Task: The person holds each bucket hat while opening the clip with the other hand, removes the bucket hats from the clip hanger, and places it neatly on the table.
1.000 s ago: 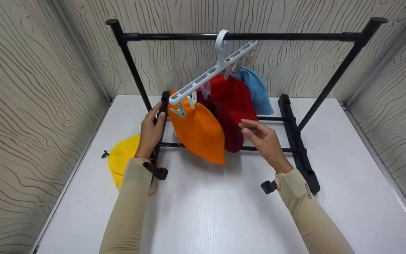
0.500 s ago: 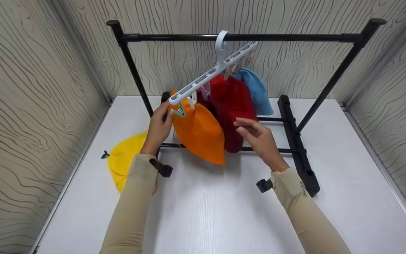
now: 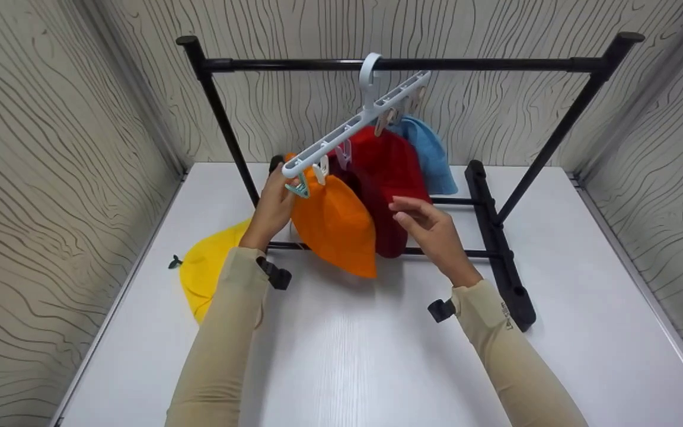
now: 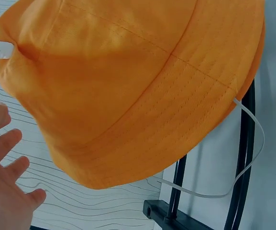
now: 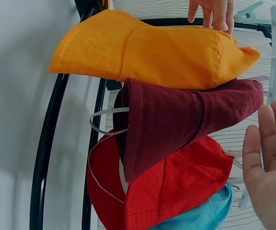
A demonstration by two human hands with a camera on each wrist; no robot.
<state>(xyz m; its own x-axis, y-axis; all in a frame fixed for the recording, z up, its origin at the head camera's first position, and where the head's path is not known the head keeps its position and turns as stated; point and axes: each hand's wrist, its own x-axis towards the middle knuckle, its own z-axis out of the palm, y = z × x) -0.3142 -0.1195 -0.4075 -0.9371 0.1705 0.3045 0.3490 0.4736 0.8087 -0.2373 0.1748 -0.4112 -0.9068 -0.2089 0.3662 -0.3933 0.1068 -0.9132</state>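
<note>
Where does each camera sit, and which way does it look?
Head: on the head, looking forward and down at the black rack; left hand, right hand and both sleeves show.
Left wrist: on that wrist, looking close at the orange hat; part of the left hand shows at the left edge.
Right wrist: on that wrist, looking at the dark red hat, red hat and blue hat; the right hand shows at right, the left hand's fingers at top.
Shared: both wrist views show the orange hat and left hand.

Noting orange hat [image 3: 335, 228], maroon hat [image 3: 390, 237], red hat [image 3: 392, 154], light-blue hat [image 3: 429, 154], yellow hat [image 3: 208, 264]. Seeing wavy brown lines on pale wall [image 3: 466, 112]. Reading end clip [image 3: 303, 188] as perhaps mint.
</note>
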